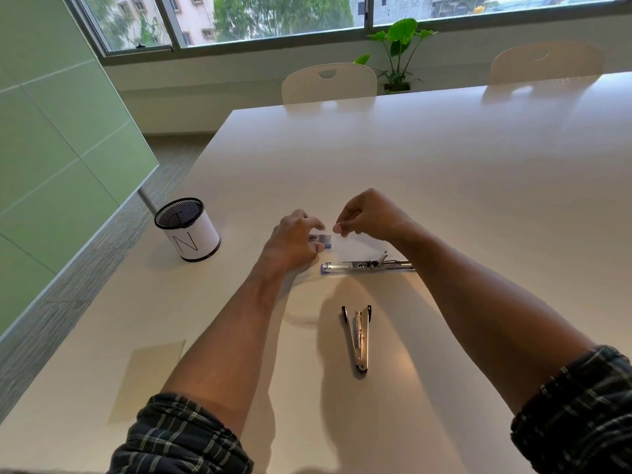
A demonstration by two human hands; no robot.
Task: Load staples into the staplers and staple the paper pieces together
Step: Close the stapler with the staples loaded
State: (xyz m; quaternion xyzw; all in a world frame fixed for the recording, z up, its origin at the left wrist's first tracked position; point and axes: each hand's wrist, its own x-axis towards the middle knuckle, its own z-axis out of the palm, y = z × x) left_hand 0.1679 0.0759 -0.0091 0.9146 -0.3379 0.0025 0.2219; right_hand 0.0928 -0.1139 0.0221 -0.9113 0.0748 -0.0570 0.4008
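Observation:
A small blue staple box (324, 240) lies on the white table, and my left hand (294, 242) grips it between thumb and fingers. Just right of the box, my right hand (366, 215) hovers with thumb and forefinger pinched together; whether staples are between them is too small to tell. A stapler (367, 266) lies opened out flat below both hands, its metal magazine showing. A second, metal stapler (358, 336) lies nearer me, half open in a V. White paper (359, 246) lies under my right hand.
A black mesh pen cup (187, 229) with a white wrap stands to the left. A pale paper sheet (147, 379) lies near the table's left front edge. Two white chairs (329, 83) and a potted plant (398, 53) are beyond the far edge.

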